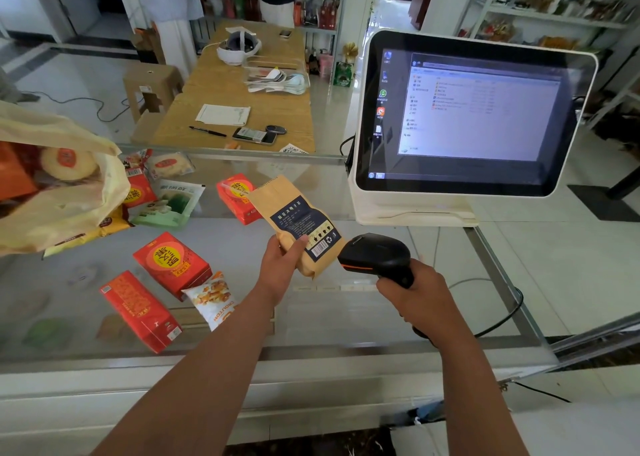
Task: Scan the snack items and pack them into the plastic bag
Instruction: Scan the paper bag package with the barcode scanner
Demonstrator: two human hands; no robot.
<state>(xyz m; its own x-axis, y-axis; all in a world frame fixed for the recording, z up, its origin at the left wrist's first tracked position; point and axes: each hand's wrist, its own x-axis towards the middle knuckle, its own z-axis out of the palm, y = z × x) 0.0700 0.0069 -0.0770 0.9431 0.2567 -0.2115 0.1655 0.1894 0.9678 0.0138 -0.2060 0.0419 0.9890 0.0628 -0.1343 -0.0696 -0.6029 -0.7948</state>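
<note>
While the left hand (282, 265) grips the brown pouch (298, 223) by its lower end, the right hand (414, 298) grips the scanner (375, 255) just beside it.

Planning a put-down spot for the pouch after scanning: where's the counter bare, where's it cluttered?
Bare: counter between the forearms, and right of the scanner in front of the terminal, bar a cable. Also left of the long red box. Crowded: snacks between the plastic bag and the pouch.

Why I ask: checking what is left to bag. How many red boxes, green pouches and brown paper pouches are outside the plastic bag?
Red boxes: 4, one partly behind the plastic bag
Green pouches: 1
Brown paper pouches: 1, in the left hand, at the scanner in the right hand
Total: 6
</note>
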